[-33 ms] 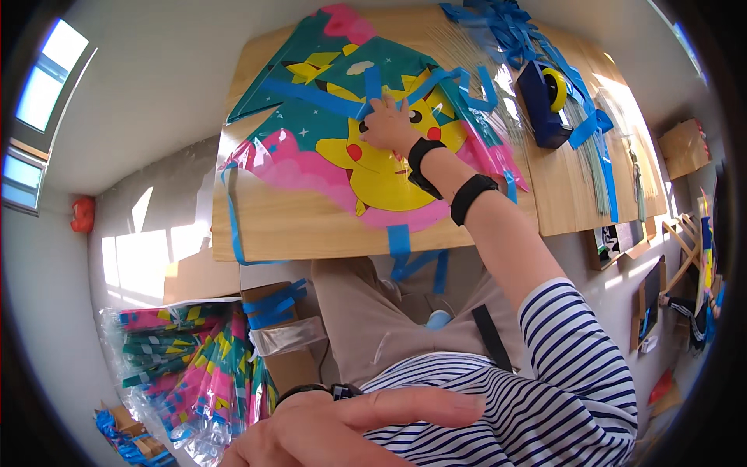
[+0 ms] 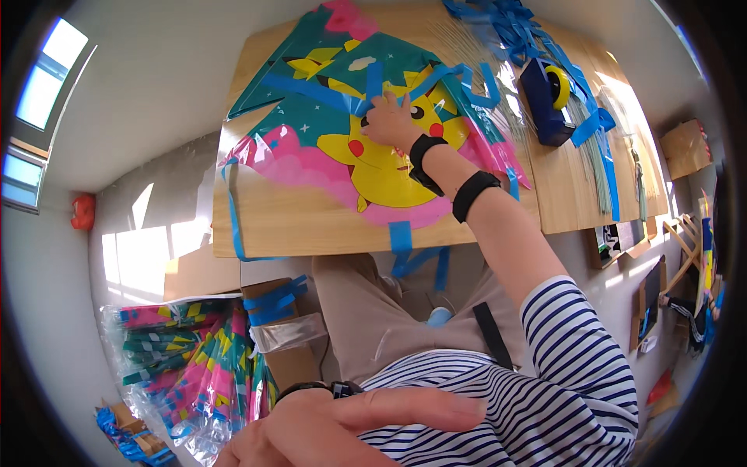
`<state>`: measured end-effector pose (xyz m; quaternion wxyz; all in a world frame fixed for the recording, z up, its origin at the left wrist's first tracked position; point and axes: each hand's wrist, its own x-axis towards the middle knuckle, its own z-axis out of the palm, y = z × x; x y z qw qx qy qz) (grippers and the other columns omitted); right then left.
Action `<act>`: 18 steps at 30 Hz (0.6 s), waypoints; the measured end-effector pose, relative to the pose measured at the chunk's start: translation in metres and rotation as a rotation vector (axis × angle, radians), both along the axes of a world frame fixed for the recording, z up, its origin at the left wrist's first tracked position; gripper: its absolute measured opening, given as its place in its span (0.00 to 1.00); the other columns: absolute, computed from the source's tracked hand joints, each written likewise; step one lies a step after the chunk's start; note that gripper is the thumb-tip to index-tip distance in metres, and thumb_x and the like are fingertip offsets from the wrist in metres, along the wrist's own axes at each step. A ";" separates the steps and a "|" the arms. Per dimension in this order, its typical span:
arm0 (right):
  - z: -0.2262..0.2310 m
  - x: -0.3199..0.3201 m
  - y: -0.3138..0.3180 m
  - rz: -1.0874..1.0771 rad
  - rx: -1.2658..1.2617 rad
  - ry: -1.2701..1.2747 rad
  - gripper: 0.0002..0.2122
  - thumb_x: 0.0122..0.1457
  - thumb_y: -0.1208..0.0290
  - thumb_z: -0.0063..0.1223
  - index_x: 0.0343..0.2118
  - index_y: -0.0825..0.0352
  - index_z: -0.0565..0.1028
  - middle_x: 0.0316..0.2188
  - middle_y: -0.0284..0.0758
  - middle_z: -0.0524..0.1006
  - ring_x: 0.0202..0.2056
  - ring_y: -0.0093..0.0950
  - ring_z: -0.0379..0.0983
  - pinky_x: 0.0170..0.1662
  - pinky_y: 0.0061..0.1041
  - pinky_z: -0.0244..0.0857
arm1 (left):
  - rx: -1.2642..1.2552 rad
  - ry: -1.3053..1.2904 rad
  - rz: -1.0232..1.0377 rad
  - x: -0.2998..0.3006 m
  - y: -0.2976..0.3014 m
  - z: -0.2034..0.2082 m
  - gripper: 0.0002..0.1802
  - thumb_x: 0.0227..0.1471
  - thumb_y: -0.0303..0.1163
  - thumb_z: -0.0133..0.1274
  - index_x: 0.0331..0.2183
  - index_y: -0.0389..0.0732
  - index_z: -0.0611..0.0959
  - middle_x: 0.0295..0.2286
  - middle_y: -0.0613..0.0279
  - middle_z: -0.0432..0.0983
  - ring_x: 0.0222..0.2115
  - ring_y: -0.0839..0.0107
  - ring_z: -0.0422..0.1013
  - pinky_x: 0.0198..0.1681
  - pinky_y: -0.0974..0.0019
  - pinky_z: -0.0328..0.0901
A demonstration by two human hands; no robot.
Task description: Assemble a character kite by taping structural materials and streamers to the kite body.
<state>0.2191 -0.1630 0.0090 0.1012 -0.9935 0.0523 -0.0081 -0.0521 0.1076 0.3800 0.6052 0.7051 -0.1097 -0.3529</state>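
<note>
A kite (image 2: pixel 327 179) of thin printed sheet, green and pink with a large yellow cartoon figure, lies spread on the wooden table. My right hand (image 2: pixel 391 123) rests on it, fingers apart, at the figure's forehead where blue ribbon strips (image 2: pixel 319 95) come together. Whether a fingertip pins a ribbon I cannot make out. Close to the camera, at the bottom, is my left hand (image 2: pixel 334 428). One finger of it stretches to the right and nothing shows in it; its other fingers are partly cut off by the picture's edge.
Right of the kite stand a dark blue tape dispenser (image 2: pixel 545 105) with a yellow roll, thin rods (image 2: pixel 595 175) and a heap of blue ribbon (image 2: pixel 506 31). A clear bag of folded kites (image 2: pixel 194 366) lies lower left beside a cardboard box (image 2: pixel 292 366). Ribbon (image 2: pixel 401 237) hangs over the table's near edge.
</note>
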 end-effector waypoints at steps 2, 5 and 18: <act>0.001 -0.001 0.008 0.067 0.034 -0.090 0.17 0.56 0.56 0.59 0.42 0.64 0.83 0.55 0.41 0.70 0.63 0.44 0.58 0.65 0.66 0.41 | -0.057 -0.027 0.040 -0.001 0.000 -0.006 0.22 0.60 0.45 0.54 0.52 0.46 0.71 0.48 0.52 0.71 0.51 0.62 0.68 0.58 0.29 0.54; 0.007 -0.038 0.022 0.153 0.148 -0.220 0.17 0.56 0.58 0.59 0.39 0.69 0.82 0.49 0.39 0.73 0.56 0.42 0.65 0.64 0.64 0.45 | -0.126 -0.037 0.083 0.001 -0.001 -0.014 0.21 0.60 0.44 0.55 0.50 0.45 0.71 0.45 0.52 0.72 0.49 0.62 0.69 0.56 0.30 0.56; 0.093 -0.275 0.042 0.126 1.080 -0.150 0.18 0.54 0.66 0.65 0.43 0.74 0.79 0.48 0.42 0.76 0.47 0.38 0.75 0.48 0.31 0.69 | -1.045 -0.181 0.258 0.003 -0.026 -0.128 0.22 0.57 0.39 0.59 0.45 0.33 0.72 0.39 0.49 0.74 0.45 0.61 0.72 0.53 0.41 0.66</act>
